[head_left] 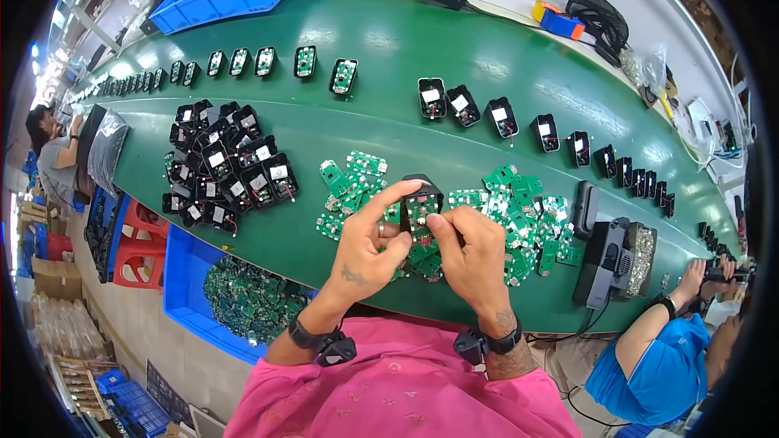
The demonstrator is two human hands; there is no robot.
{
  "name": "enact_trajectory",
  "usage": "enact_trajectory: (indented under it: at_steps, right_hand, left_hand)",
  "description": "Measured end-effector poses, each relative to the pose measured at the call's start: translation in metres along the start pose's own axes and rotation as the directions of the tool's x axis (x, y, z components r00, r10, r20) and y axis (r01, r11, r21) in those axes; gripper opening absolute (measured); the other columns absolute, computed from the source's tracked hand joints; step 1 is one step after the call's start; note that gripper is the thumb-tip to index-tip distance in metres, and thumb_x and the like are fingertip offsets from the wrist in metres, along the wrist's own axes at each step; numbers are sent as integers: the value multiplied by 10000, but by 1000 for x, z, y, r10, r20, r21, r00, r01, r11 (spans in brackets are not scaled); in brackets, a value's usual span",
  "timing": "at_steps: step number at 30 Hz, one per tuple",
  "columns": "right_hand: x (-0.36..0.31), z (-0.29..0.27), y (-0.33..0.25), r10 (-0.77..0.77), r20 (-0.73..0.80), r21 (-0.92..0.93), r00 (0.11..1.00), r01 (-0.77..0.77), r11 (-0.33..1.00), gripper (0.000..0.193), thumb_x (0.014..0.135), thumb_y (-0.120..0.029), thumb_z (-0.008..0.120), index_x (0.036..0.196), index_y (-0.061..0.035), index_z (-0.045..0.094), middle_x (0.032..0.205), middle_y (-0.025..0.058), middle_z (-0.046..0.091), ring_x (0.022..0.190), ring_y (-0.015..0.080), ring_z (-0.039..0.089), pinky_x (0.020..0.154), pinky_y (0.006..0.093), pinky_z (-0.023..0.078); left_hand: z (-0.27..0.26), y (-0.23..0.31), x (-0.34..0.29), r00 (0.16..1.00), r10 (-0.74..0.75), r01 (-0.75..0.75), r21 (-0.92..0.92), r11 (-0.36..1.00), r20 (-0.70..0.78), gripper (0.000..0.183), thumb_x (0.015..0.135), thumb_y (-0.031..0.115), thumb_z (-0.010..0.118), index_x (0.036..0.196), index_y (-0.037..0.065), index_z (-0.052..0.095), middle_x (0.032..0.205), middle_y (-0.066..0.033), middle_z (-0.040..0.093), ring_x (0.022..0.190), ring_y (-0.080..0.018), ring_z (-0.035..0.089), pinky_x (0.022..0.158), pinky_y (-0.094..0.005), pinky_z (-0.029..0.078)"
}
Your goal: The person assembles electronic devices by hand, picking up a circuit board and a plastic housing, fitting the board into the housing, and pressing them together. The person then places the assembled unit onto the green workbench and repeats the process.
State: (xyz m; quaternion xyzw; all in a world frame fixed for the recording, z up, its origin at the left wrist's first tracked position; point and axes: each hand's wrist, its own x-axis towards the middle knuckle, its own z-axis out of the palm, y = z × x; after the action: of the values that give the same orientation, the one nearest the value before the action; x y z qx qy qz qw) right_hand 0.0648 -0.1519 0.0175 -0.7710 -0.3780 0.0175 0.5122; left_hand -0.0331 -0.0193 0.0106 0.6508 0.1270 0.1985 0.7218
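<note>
My left hand curls round a small black plastic housing, index finger along its top edge. A green circuit board sits at the housing's open face. My right hand pinches at the lower right of this board, thumb on its edge; the fingers behind are partly hidden. Under and beside both hands lie loose green circuit boards, with a smaller heap of boards on the left. Farther left is a pile of black housings holding white-labelled parts.
Housings with boards and housings with white labels line the green table. A blue bin stands at the back; another blue bin holds boards. A dark device lies right. Two people sit nearby.
</note>
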Motion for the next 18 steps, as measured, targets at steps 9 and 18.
enact_trajectory:
  at_steps: [9, 18]
  right_hand:
    - [-7, 11, 5, -45, 16, -190, 999, 48, 981, 166, 897, -157, 709, 871, -15, 627, 720, 123, 595, 610, 313, 599, 521, 398, 442]
    - [0, 20, -4, 103, 80, 197, 991, -117, 973, 405, 1001, -101, 517, 1401, -48, 482, 916, 98, 622, 775, 157, 614, 691, 303, 508]
  left_hand:
    - [7, -1, 3, 991, -79, 75, -40, 996, -109, 359, 999, 148, 596, 1333, 29, 543, 1148, -125, 638, 816, -142, 696, 604, -246, 611]
    - [13, -6, 5, 987, -54, 45, -64, 997, -148, 307, 1017, 135, 549, 1306, 34, 544, 1067, -119, 666, 816, -145, 694, 556, -241, 596]
